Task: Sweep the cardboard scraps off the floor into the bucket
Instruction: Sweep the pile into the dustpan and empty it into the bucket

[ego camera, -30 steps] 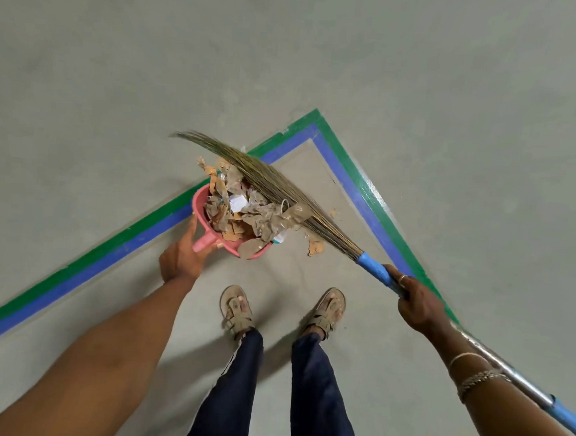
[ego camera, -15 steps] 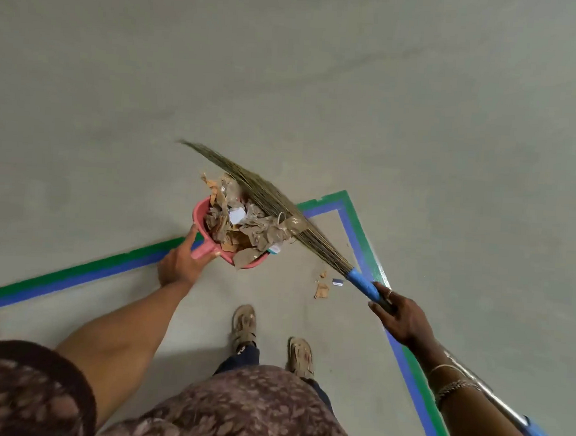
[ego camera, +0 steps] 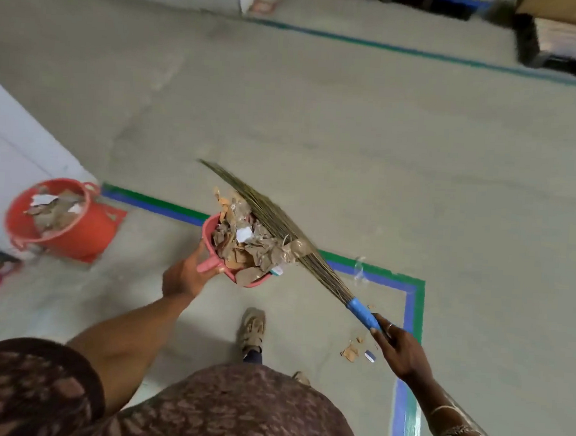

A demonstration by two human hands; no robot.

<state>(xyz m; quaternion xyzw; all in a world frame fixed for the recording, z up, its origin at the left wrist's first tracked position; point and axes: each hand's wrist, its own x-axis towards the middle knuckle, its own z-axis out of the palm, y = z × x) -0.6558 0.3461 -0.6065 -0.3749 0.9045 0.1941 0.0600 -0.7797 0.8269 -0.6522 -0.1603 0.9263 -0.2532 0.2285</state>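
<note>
- The grey concrete floor [ego camera: 352,137] now runs back to a white wall [ego camera: 14,154] at its left edge and a dark pallet [ego camera: 560,42] at its far right corner. A second ago the view was straight down at the taped corner [ego camera: 415,286] alone.
- The orange bucket [ego camera: 83,235] has come into view at the floor's left edge, against the wall and already partly filled with cardboard.
- The left hand [ego camera: 183,277] has its fingers wrapped round the handle of the pink dustpan [ego camera: 208,228], now raised off the floor and well apart from the bucket.
- The cardboard scraps [ego camera: 247,249] are heaped high in the pan, overhanging its front lip.
- The right hand [ego camera: 400,349] grips the blue handle of the broom [ego camera: 279,224], whose bristles lie across the heap as before.
- A few loose scraps [ego camera: 351,351] lie on the floor inside the taped corner, left behind by the pan.
- Judgement: sweeping has given way to carrying. The load could spill on the way, and the stragglers call for another pass.
</note>
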